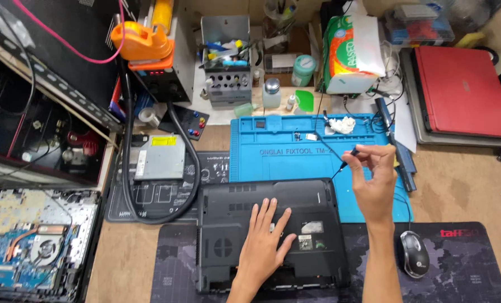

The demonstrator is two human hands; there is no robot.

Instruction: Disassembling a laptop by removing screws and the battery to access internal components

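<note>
Presently: left hand [264, 238] flat, fingers spread, on upturned black laptop [228, 247] lying on the desk [463, 185]; right hand [375, 182] pinching a thin screwdriver [347, 161] above blue mat [273, 163].

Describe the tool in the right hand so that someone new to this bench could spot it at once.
Start at the blue repair mat in the middle of the bench. Just above its right edge, the right hand pinches a thin black screwdriver, its tip slanting down-left towards the upturned black laptop. Unlike the thicker black tools lying flat nearby, it is held in the air.
</note>
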